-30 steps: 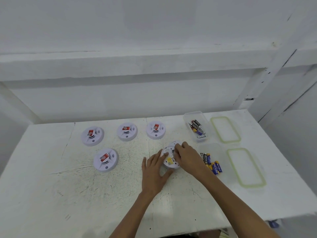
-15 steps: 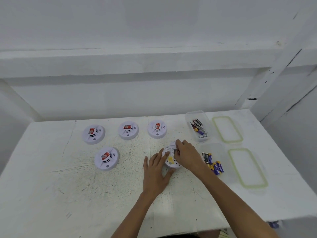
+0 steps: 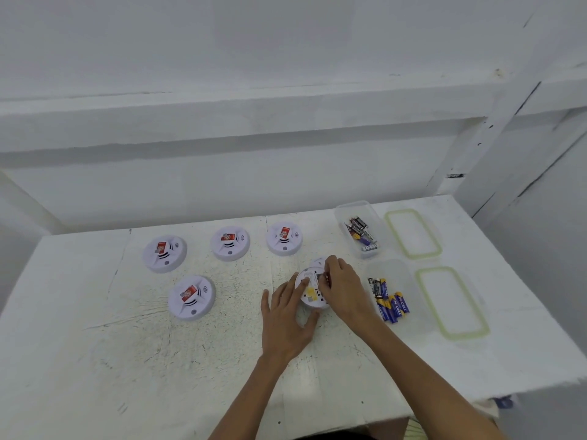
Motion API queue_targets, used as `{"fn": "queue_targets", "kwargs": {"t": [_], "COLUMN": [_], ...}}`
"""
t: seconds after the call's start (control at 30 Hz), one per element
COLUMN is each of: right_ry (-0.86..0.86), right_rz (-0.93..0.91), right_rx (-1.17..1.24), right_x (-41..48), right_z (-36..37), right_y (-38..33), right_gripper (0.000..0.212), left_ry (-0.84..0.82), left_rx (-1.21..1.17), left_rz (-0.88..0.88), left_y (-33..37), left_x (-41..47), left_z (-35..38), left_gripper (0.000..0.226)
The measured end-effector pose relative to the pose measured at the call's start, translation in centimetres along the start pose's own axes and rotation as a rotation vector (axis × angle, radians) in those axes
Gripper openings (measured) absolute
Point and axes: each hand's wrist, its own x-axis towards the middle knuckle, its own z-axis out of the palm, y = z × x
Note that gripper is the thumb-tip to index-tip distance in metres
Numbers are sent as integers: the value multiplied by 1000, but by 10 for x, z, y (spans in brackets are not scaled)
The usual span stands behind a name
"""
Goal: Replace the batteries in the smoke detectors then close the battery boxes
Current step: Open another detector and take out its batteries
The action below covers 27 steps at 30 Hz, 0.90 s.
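The smoke detector (image 3: 313, 295) lies between hands: left hand (image 3: 286, 322) flat-fingered, right hand (image 3: 346, 287) pinching it.

Matt white plastic detectors (image 3: 192, 297) on rough painted table (image 3: 158, 360).

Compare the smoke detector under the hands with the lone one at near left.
The centre detector lies back up, showing a label and a yellow sticker; the near-left detector lies face up with a red tag and vents. The left hand rests on the centre detector and the right hand curls over its right side; the near-left detector is untouched. Both are round, white, flat on the table.
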Motion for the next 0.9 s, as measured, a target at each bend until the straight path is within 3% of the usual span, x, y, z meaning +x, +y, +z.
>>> {"fn": "queue_targets", "kwargs": {"t": [0.43,0.7,0.9], "right_ry": [152,431,306], "right_rz": [150,305,521], "right_rx": [191,276,98], "right_x": [-9,-24,-34], "right_z": [-3,-51,-69], "right_y": [-11,17,73], "right_gripper": [16,9,11], "left_ry": [48,76,69], "left_rx": [27,-59,-76], "left_rz": [5,84,101], "left_y": [4,-7,-5], "left_x": [11,18,18], "left_z": [-2,1,1], "left_gripper": [76,75,75]}}
